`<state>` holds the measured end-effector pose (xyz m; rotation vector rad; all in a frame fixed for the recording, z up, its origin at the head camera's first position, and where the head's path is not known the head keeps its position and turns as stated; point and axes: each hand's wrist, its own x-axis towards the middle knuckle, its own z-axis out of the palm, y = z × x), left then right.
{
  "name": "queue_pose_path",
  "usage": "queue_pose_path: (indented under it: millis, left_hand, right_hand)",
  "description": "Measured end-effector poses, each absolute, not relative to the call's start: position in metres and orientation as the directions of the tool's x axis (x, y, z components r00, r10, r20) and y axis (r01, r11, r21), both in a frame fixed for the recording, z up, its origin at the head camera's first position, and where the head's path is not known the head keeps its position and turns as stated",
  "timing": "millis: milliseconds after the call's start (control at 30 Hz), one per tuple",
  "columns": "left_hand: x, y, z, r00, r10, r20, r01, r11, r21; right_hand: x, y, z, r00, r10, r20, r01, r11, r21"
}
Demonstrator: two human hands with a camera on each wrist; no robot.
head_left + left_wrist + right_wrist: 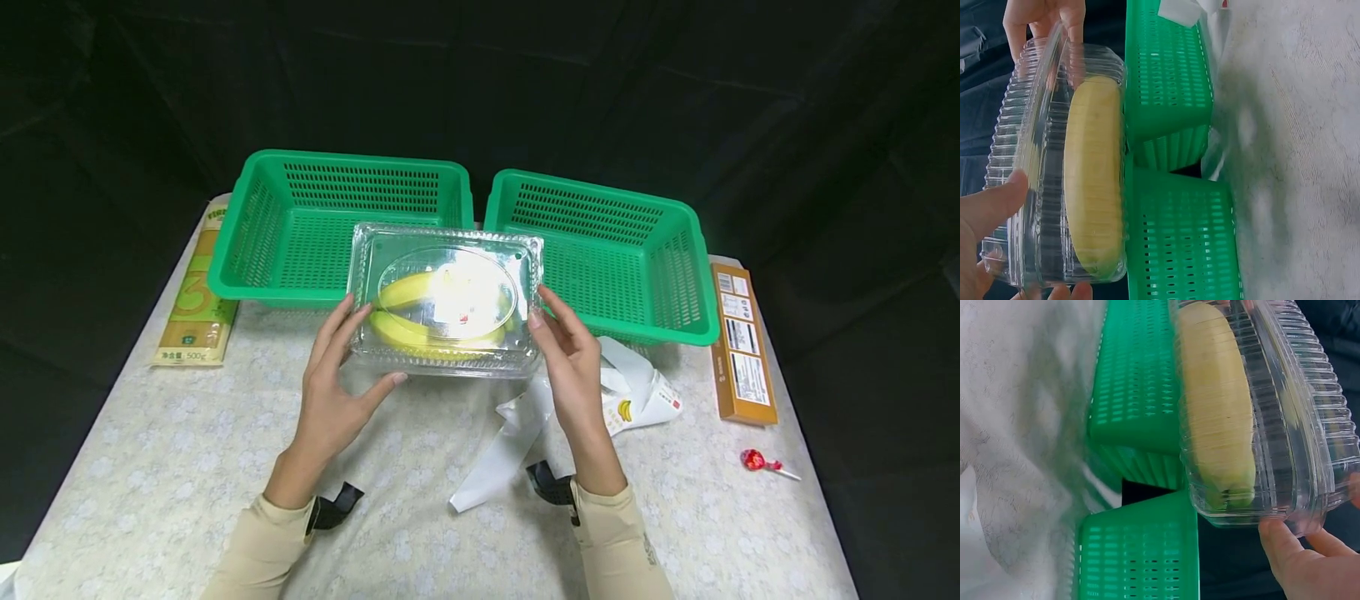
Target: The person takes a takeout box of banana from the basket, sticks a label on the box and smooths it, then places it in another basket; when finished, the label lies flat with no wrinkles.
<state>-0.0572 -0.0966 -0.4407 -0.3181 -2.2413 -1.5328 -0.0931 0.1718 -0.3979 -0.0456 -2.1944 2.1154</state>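
Both hands hold a clear plastic clamshell box by its two short ends, lid up, in front of the baskets. Yellow bananas lie inside and show through the lid; the wrist views show a banana through the side wall. On the left end, my left hand grips with the thumb near the front edge and the fingers along the side. My right hand grips the right end. The right wrist view has its fingers at the box's corner. Glare hides part of the lid.
Two green baskets, a left basket and a right basket, stand at the back. A noodle-like packet lies left; an orange box and a red lollipop lie right. A white banana-printed wrapper spreads below the right hand.
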Motion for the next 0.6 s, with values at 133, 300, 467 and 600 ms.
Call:
queue_pose_path:
  millis: [133,300,467,600]
  left_hand:
    - [-0.0589,-0.0939,-0.4418,-0.886,-0.052,0.461,0.412,0.367,0.834]
    - [-0.0599,-0.0937,-0.4427,-0.882,-0.070,0.466,0.408,0.381,0.829]
    - [-0.0605,-0.0940,-0.4433,-0.878,-0.074,0.472,0.411,0.386,0.826]
    - [-0.0608,-0.0938,-0.4438,-0.875,-0.078,0.478,0.418,0.376,0.827]
  right_hand:
    - [-0.0947,0.1740,-0.3997,-0.997,0.072,0.026,-0.022,0.056,-0.998]
    - [-0.0966,0.1752,-0.4019,-0.999,0.039,0.021,-0.016,0.135,-0.991]
    - [-0.0965,0.1743,-0.4016,-0.999,0.029,0.029,-0.024,0.161,-0.987]
    - [-0.0957,0.1730,-0.4007,-0.998,0.046,0.045,-0.038,0.136,-0.990]
